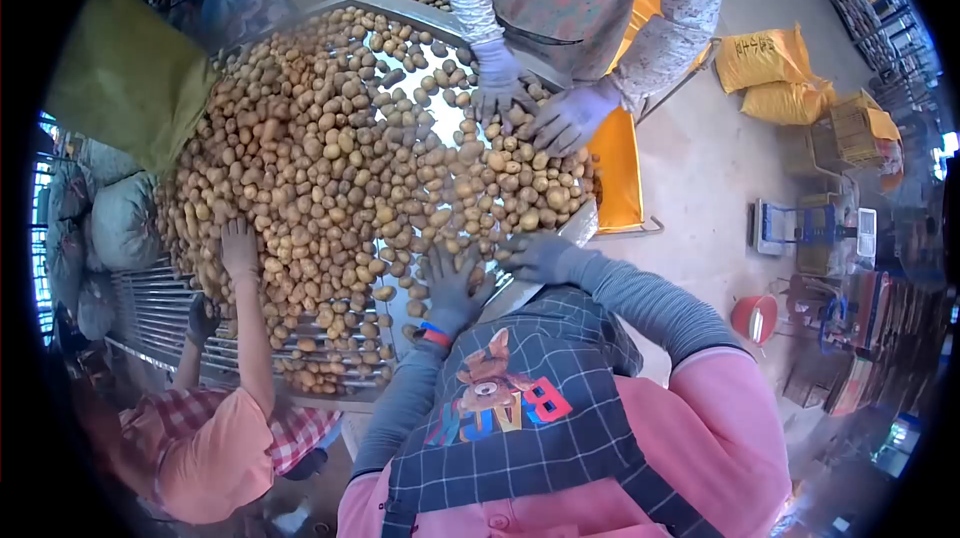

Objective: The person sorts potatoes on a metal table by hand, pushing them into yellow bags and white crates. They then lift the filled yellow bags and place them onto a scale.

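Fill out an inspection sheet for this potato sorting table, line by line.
Surface: metal sorting table, slatted grate at its near left end.
Job's things: potatoes heaped over most of the table.
Clutter: orange crate beside the table.
Grippers: left hand, grey glove, spread flat on the potatoes; right hand, grey glove, at the table's edge; whether it grips anything cannot be told.
Cables: nothing seen.
Surroundings: a person opposite with both gloved hands in the pile; another person's arm reaching in from the left; yellow sacks, scale and red bucket on the floor.
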`<state>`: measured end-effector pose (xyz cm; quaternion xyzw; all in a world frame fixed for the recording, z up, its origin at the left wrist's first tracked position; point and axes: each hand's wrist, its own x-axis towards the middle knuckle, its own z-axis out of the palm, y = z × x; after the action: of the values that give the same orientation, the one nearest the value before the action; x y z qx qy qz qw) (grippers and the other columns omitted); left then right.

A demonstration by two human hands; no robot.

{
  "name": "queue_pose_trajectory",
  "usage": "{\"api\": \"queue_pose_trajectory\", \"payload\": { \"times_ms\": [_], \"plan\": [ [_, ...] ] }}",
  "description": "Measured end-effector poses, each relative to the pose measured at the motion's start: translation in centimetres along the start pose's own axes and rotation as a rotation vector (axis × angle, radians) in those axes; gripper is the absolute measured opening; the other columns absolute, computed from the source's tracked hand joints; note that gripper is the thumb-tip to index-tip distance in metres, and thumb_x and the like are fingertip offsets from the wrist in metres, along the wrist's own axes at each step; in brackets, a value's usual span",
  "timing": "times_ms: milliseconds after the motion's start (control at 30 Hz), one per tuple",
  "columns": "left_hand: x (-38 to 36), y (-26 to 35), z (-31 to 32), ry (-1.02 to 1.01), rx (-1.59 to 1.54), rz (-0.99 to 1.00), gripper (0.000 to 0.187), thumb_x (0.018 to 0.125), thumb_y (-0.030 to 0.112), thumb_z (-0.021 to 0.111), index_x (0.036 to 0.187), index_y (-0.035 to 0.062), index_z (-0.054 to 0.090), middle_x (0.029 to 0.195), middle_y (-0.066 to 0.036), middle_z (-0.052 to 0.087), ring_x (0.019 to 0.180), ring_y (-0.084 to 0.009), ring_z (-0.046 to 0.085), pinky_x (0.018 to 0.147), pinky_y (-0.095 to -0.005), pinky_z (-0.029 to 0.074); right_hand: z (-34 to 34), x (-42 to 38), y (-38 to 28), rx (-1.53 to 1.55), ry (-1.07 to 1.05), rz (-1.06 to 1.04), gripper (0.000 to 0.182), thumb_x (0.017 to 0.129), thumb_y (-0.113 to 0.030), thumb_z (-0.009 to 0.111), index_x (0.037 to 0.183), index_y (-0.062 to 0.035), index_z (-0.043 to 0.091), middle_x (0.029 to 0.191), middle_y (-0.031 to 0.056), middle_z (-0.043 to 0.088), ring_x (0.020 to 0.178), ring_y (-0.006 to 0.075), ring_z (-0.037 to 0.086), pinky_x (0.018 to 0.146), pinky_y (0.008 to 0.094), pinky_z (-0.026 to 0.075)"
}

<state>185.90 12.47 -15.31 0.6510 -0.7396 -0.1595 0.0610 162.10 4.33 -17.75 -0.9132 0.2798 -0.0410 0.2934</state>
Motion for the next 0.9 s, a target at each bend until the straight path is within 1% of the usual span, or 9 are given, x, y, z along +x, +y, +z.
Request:
{"api": "queue_pose_trajectory", "payload": {
  "times_ms": [100,200,300,367,500,567,633,800,900],
  "plan": [
    [0.7,-2.9,1.3,-0.18,-0.739,-0.029,0.054,0.091,0.033,0.065,0.142,0.0197,0.053,0.145,-0.032,0.042,0.138,-0.0453,0.038,0.113,-0.0513,0.032,-2.3,0.7,1.8,-0.009,-0.169,0.271,0.034,0.092,-0.039,0.055,0.119,-0.0226,0.068,0.136,0.006,0.058,0.116,0.0271,0.059,0.095,0.0444,0.047],
    [0.3,-7.9,-6.2,0.353,-0.474,0.079,0.02,0.076,0.008,0.07,0.095,0.0057,0.064,0.114,-0.021,0.063,0.111,-0.0391,0.059,0.096,-0.0427,0.047,-6.6,4.2,-1.6,0.025,-0.294,0.581,0.034,0.09,-0.04,0.055,0.117,-0.0243,0.068,0.133,0.0066,0.06,0.116,0.0258,0.06,0.097,0.0431,0.046],
    [-2.5,-20.3,-4.9,0.86,0.212,-0.4,0.059,0.084,0.035,0.071,0.133,0.0049,0.057,0.137,-0.024,0.052,0.122,-0.0449,0.051,0.105,-0.0523,0.039,-6.4,8.9,-3.5,0.061,-0.112,0.471,0.036,0.089,-0.041,0.056,0.118,-0.0223,0.068,0.131,0.0061,0.062,0.113,0.0284,0.061,0.101,0.0466,0.042],
    [-5.1,-24.6,-3.0,0.461,0.152,-1.008,0.078,0.088,0.055,0.062,0.154,0.0234,0.034,0.157,-0.021,0.028,0.134,-0.048,0.04,0.114,-0.0558,0.027,-3.1,12.2,-4.2,0.068,0.17,0.355,0.045,0.09,-0.045,0.055,0.126,-0.02,0.062,0.142,0.009,0.053,0.129,0.0331,0.051,0.11,0.0532,0.034],
    [-9.0,-18.8,-0.3,0.43,0.151,-0.739,0.085,0.081,0.055,0.067,0.154,0.0276,0.034,0.153,-0.029,0.032,0.135,-0.0475,0.038,0.111,-0.0582,0.029,-0.8,13.3,-10.2,-0.285,-0.319,0.096,0.061,0.09,-0.052,0.055,0.143,-0.0231,0.048,0.161,0.0126,0.025,0.149,0.0382,0.02,0.12,0.0578,0.016],
    [-10.0,-12.9,-1.4,0.422,0.061,-0.549,0.08,0.078,0.051,0.07,0.15,0.0267,0.044,0.152,-0.024,0.036,0.14,-0.0453,0.033,0.114,-0.0604,0.022,0.9,10.1,-8.6,-0.231,-0.242,-0.263,0.051,0.09,-0.045,0.057,0.136,-0.0225,0.055,0.153,0.018,0.038,0.146,0.0389,0.026,0.119,0.0577,0.017],
    [-10.9,-9.3,-0.1,0.419,0.059,-0.501,0.069,0.078,0.05,0.069,0.142,0.0313,0.053,0.151,-0.014,0.042,0.142,-0.0426,0.032,0.112,-0.0717,0.008,1.7,7.2,-4.1,-0.198,-0.241,-0.291,0.047,0.091,-0.038,0.056,0.136,-0.0236,0.055,0.151,0.0139,0.042,0.144,0.0356,0.032,0.119,0.0545,0.023],
    [-14.0,-7.1,1.5,0.335,-0.121,-0.145,0.042,0.083,0.025,0.068,0.125,0.0237,0.066,0.143,-0.016,0.05,0.139,-0.039,0.038,0.114,-0.0672,0.013,-4.3,7.4,2.1,-0.319,-0.118,-0.218,0.035,0.091,-0.032,0.058,0.123,-0.0196,0.066,0.152,0.0074,0.043,0.14,0.032,0.039,0.116,0.0478,0.031],
    [-14.4,-6.6,1.6,0.605,-0.143,-0.324,0.037,0.082,0.017,0.068,0.119,0.0194,0.069,0.137,-0.015,0.056,0.133,-0.0393,0.044,0.115,-0.0627,0.018,-6.9,12.5,0.4,-0.289,-0.18,0.255,0.026,0.088,-0.033,0.06,0.102,-0.0154,0.071,0.123,0.0089,0.064,0.11,0.0316,0.062,0.094,0.0451,0.048]
  ]
}}
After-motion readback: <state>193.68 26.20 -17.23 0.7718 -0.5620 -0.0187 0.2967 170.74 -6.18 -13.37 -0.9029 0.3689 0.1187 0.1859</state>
